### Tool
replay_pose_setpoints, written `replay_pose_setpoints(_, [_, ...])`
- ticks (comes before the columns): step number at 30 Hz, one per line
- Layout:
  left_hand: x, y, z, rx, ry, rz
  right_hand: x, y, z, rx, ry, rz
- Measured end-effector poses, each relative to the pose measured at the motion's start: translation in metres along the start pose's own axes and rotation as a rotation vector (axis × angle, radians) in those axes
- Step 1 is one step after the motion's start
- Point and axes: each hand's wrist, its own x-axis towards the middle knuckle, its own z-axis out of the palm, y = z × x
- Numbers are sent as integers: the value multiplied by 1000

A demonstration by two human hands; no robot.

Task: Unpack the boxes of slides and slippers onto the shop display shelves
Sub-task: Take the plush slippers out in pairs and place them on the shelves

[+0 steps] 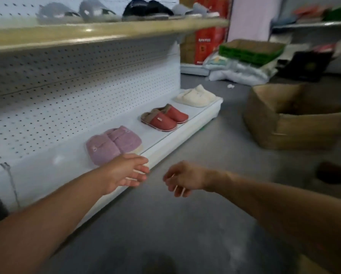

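Soft, plush, light: the pink slippers [113, 145], a pair side by side on the white bottom shelf [165, 138], just beyond the left grip [126, 173]. Likely squashy under pressure, no risk of breakage, little slip thanks to the fuzzy cloth; best taken across the upper with thumb on one side and fingers on the other, or both shoes pinched together at the touching inner edges, judging by shape alone. Left grip spread loosely, fingers nearly straight and apart, holding nothing, hovering at the shelf's front edge, just short of the pink pair; contact with the shelf lip impossible to tell through the blur. Right grip [182, 177] beside it over the grey floor, fingers hanging in a slack curl, nothing in it. Farther along the shelf from the left grip: red slippers [164, 117] with a brown fleecy collar, stiffer-looking and smoother, then a cream fluffy pair [195, 94] near the shelf end. Well off to the right grip's far side, an open cardboard box [292, 117] on the floor, contents too dark to make out.
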Motion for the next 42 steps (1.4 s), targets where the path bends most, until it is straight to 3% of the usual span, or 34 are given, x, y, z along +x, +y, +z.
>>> replay_pose_setpoints(10, [40,69,273,-102,-301,24,-93,176,-126,420,431,107])
replay_pose_setpoints(13, [39,73,333,-112,-375,-8,-129,228,-158,427,534,179])
replay_pose_setpoints(17, [36,73,390,-98,-458,-42,-187,299,-204,411,804,331])
replay_pose_setpoints(24, [36,74,465,-26,-562,-105,-260,414,-254,-138,1021,778])
replay_pose_setpoints(26, [35,78,482,6,-590,-117,-275,433,-261,-222,968,922])
replay_pose_setpoints(28, [35,83,494,29,-613,-118,-286,442,-265,-217,797,1035])
replay_pose_setpoints(30, [38,90,499,24,-627,-108,-291,445,-267,-272,583,1086])
replay_pose_setpoints(32, [44,93,496,14,-642,-99,-293,454,-270,-314,503,1081])
replay_pose_setpoints(37, [66,79,475,0,-649,-67,-294,439,-286,-353,484,1002])
replay_pose_setpoints(42, [71,66,494,-9,-664,-76,-298,401,-299,-245,652,750])
